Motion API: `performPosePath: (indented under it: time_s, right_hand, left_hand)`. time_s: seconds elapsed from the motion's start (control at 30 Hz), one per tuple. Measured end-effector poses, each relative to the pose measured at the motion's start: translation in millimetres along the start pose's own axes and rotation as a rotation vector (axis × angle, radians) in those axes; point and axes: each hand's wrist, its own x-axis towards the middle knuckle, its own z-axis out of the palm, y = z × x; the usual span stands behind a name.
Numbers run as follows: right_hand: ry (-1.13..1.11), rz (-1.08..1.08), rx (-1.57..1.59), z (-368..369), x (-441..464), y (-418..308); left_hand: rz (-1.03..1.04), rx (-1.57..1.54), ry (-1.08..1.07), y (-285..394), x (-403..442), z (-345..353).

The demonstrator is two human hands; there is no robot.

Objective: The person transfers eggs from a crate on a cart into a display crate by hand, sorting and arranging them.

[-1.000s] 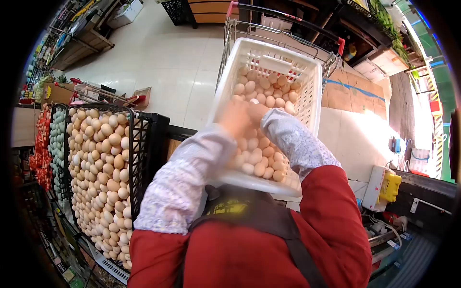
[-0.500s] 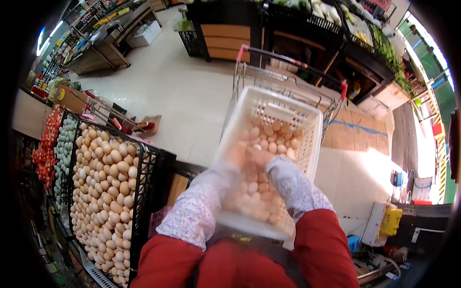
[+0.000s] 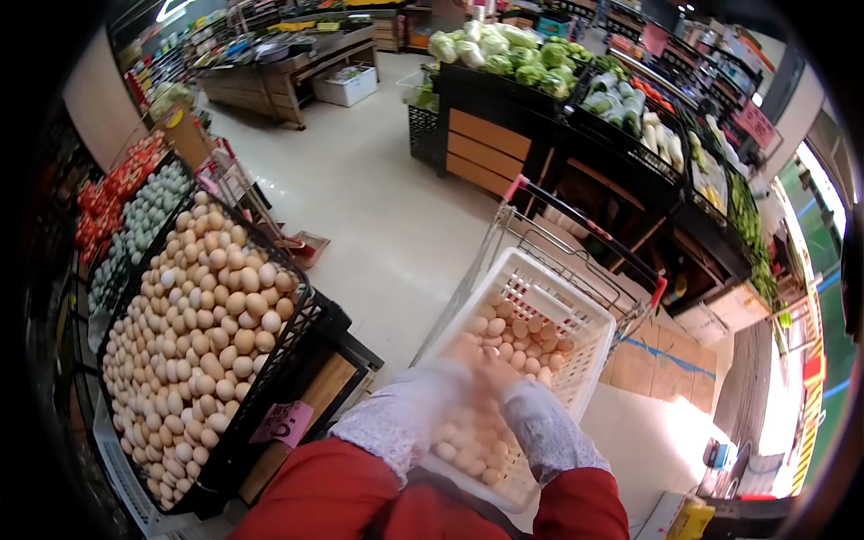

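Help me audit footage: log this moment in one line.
left hand: over eggs; right hand: beside left; eggs: in white basket; grips: blurred

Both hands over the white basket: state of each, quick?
Left hand: blurred over the eggs; open or closed, can't tell.
Right hand: beside it, blurred; grip can't be told either.

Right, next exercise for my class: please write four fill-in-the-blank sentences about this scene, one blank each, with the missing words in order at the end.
1. The left hand and the right hand are at the white basket, which holds ____.
2. The large black crate is on the picture's ____ side.
3. The card beside that crate is coloured ____.
4. The upper sleeves, above the pale sleeve covers, are coloured ____.

Missing words: eggs; left; pink; red.
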Motion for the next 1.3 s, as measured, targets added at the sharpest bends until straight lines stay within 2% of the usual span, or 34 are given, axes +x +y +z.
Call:
performPosePath:
  time_s: [0.13,0.2,1.03,1.13,1.3]
  right_hand:
    - [-0.067,0.185,0.066,9,5,-1]
    - [-0.085,0.209,0.080,10,6,-2]
    - [-0.080,0.232,0.076,-12,5,-27]
    - [-0.148,-0.045,-0.139,66,26,40]
    - [-0.120,0.082,0.020,32,15,19]
  left_hand:
    - [-0.007,0.042,-0.065,4,5,0]
    - [-0.010,0.044,-0.076,6,7,0]
    - [0.011,0.056,-0.098,4,12,-5]
    - [0.019,0.056,-0.093,6,13,-4]
    - [0.038,0.064,-0.074,8,18,-3]
